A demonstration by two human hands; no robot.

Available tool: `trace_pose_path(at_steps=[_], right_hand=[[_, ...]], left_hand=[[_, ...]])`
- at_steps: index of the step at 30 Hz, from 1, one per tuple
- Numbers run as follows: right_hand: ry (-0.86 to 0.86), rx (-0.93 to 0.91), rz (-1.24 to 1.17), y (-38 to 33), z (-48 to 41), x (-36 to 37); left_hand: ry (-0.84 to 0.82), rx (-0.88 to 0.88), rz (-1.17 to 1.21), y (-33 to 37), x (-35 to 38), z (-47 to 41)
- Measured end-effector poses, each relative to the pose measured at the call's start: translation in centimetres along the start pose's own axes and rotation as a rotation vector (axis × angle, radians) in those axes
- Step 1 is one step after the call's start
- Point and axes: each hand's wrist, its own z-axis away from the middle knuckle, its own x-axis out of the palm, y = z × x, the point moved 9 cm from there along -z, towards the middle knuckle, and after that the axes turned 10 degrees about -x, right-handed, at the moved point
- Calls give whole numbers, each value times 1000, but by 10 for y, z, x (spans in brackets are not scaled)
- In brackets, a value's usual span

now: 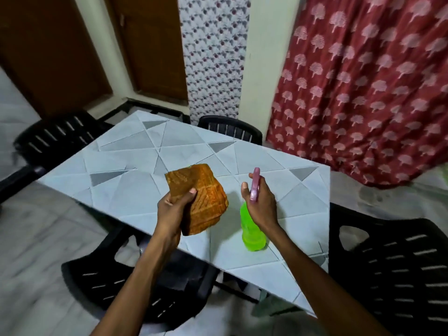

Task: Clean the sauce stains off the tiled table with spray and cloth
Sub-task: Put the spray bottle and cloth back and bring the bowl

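My left hand (172, 209) grips a folded orange cloth (203, 197) and holds it just above the tiled table (135, 166). My right hand (260, 202) is closed around the pink spray head (255, 184) of a bright green spray bottle (252, 235), held over the table's near part with the nozzle pointing away from me. The table top is pale grey with triangular tile lines. I make out no sauce stains on the visible surface; the frame is a little blurred.
Black plastic chairs stand around the table: one at the near left (116, 282), one at the right (397, 270), one at the far side (230, 129), one at the far left (55, 137). A red patterned curtain (363, 88) hangs behind on the right.
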Motion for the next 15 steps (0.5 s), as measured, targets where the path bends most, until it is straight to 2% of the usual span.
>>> trace_pose_path(at_steps=[7,15], right_hand=[[-186,-87,-243,-89,-3,84],[-459,-221,-317,-242,62,243]], left_hand=[[193,86,119,38,-114,32],[453,193,188,80,-319,97]])
